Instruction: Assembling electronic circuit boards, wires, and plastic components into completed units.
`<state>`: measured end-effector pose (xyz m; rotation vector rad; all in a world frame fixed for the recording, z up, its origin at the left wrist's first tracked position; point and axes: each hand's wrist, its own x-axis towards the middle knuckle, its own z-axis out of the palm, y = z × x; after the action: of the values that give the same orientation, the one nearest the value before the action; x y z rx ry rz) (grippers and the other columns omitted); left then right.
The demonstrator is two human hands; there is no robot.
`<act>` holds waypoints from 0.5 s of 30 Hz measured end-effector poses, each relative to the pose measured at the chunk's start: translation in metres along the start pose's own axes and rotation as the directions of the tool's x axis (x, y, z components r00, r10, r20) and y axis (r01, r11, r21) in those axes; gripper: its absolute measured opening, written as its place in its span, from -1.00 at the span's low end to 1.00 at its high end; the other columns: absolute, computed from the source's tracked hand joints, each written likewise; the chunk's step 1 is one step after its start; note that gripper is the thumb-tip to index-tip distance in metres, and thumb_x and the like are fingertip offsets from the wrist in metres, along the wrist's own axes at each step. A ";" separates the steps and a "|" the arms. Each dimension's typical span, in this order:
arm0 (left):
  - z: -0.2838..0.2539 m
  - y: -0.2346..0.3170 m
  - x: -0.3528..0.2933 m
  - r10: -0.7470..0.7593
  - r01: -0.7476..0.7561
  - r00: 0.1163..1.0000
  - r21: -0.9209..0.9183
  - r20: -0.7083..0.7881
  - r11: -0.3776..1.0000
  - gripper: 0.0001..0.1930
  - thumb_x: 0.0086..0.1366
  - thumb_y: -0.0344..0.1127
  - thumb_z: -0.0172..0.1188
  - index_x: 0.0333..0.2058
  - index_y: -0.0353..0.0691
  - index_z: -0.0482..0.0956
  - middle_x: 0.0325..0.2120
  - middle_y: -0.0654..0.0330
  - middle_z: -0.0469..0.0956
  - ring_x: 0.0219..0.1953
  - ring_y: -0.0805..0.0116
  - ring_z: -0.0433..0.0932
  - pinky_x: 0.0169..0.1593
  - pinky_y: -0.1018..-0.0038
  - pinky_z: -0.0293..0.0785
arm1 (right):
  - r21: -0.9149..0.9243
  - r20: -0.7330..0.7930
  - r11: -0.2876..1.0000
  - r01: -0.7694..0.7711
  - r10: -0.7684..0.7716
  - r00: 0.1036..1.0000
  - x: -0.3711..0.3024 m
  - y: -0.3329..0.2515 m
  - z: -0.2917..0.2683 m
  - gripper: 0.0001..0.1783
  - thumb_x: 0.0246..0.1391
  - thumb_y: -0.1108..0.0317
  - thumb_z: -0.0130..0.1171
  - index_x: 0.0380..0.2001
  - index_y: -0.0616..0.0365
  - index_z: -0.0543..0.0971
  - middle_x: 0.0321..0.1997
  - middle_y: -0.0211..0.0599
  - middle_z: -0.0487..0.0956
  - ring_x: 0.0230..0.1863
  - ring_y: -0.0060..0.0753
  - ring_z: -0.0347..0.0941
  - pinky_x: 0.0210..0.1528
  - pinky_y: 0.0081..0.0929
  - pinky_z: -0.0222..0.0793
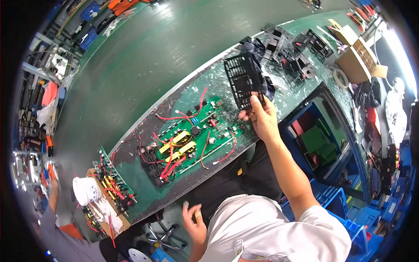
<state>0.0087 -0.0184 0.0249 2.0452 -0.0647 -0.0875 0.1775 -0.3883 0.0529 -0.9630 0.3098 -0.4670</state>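
Observation:
A black slotted plastic panel [240,81] is raised over the bench by my right hand [263,118], its thumb on the near corner and fingers behind. Below and to the left of it lies a long green circuit board [203,139] with yellow-wrapped transformers [178,152] and loose red wires [205,150]. A black finned part sits at the board's left end. Down in front of my body, off the bench edge, my left hand [195,223] holds nothing; its fingers are loosely bent and apart.
More black plastic parts [279,43] are heaped at the far right beside a cardboard box [355,61] and a tape roll [340,78]. A blue bin [301,122] with green boards stands right. Another board [114,183] and a white tub [86,191] lie left, near another person [65,240].

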 end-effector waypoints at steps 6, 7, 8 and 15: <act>0.025 0.140 0.175 0.433 -0.435 0.899 -0.223 -0.058 0.873 -0.46 0.25 -0.53 0.24 0.22 -0.34 0.37 0.29 -0.05 0.24 0.10 0.10 0.50 0.04 0.34 0.53 | -0.377 0.113 0.924 -0.063 0.113 0.987 -0.015 -0.022 0.036 -0.72 0.35 0.20 0.11 -0.13 0.22 0.55 -0.44 -0.49 0.54 -0.50 -0.64 0.45 -0.43 -0.63 0.31; 0.035 0.159 0.204 0.451 -0.440 0.893 -0.225 -0.004 0.869 -0.31 0.25 -0.52 0.27 0.33 -0.29 0.21 0.35 -0.04 0.13 0.12 0.14 0.49 0.01 0.40 0.56 | -0.435 0.235 0.899 -0.053 0.170 0.957 -0.018 -0.031 0.036 -0.72 0.32 0.24 0.14 -0.11 0.26 0.54 -0.43 -0.48 0.54 -0.47 -0.61 0.46 -0.40 -0.56 0.34; 0.044 0.175 0.226 0.381 -0.322 0.921 -0.395 0.080 0.860 -0.20 0.25 -0.51 0.28 0.39 -0.23 0.07 0.35 -0.06 0.11 0.07 0.16 0.53 -0.03 0.41 0.58 | -0.466 0.313 0.884 -0.028 0.195 0.930 -0.022 -0.038 0.035 -0.72 0.31 0.25 0.16 -0.10 0.27 0.54 -0.44 -0.47 0.55 -0.46 -0.59 0.47 -0.38 -0.55 0.36; 0.090 0.200 0.274 0.167 0.282 0.886 -0.790 0.432 0.544 -0.63 0.35 -0.52 0.14 0.10 -0.17 0.39 -0.18 0.21 0.58 -0.26 0.46 0.62 -0.20 0.55 0.62 | -0.012 0.390 0.979 0.202 -0.182 0.903 -0.021 -0.049 0.049 0.01 -0.09 0.38 0.50 0.39 0.10 0.15 0.41 -0.18 0.27 0.40 -0.21 0.24 0.37 -0.19 0.24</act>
<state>0.2718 -0.2122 0.1519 0.9874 -0.2096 -0.5556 0.1692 -0.3667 0.1216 -1.1185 -0.1350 -0.4374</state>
